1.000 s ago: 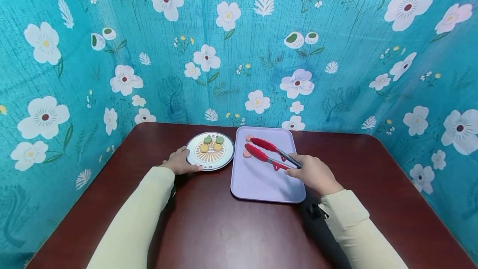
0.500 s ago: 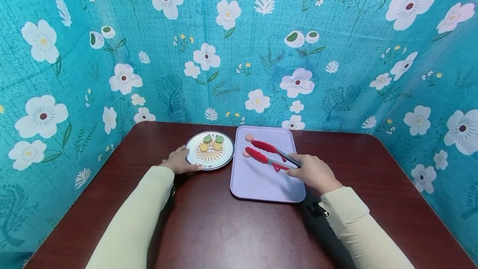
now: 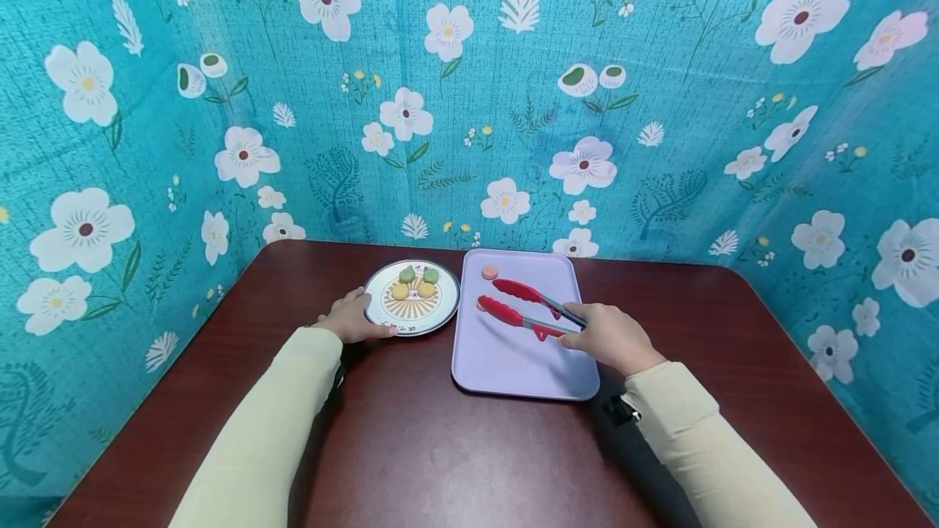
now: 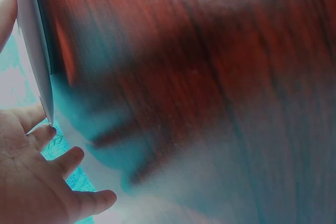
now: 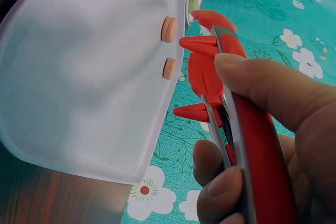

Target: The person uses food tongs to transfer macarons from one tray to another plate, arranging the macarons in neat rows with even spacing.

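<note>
My left hand [image 3: 350, 319] touches the left rim of a white plate [image 3: 381, 316], its fingers spread in the left wrist view. Two green macarons [image 3: 419, 275] and two yellow macarons [image 3: 414, 290] sit on that plate. With its fingers curled, my right hand [image 3: 614, 338] holds red-tipped tongs [image 3: 517, 292], spread apart above a lilac tray [image 3: 506, 365]. Two pink macarons [image 5: 169, 29] lie on the tray. The far one [image 3: 489, 271] stands free of the tongs; the near one is mostly covered by a tong head in the head view, and contact cannot be told.
The plate and tray stand side by side at the back of a dark brown wooden table [image 3: 440, 463]. Behind the table hangs a teal flowered cloth [image 3: 469, 104].
The tongs have shifted slightly nearer to me, and one tip has come over the near pink macaron while the far one shows fully. My left hand stays at the plate.
</note>
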`<state>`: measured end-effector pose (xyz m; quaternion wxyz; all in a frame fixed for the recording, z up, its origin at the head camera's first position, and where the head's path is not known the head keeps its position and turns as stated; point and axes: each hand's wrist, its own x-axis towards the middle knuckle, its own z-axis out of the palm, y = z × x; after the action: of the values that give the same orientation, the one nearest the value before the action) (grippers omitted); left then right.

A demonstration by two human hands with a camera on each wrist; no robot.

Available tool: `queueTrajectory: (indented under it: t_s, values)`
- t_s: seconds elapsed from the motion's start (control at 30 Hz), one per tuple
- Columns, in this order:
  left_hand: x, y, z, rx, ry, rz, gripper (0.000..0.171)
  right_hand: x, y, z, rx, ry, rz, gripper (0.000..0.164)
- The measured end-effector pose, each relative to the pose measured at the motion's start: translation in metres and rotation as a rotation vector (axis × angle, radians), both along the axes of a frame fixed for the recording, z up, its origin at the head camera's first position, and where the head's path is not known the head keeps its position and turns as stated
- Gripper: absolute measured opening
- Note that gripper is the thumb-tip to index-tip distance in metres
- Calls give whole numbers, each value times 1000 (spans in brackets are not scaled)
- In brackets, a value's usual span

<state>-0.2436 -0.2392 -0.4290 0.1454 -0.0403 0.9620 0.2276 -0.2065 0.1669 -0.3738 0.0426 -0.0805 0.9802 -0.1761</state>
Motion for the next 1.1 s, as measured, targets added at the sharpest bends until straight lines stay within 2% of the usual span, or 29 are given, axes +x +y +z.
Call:
queueTrajectory:
  t_s: [1.1]
  values:
    - [-1,0,-1,13,1,-7,106,-12,-9,-9,47,-44,24,67]
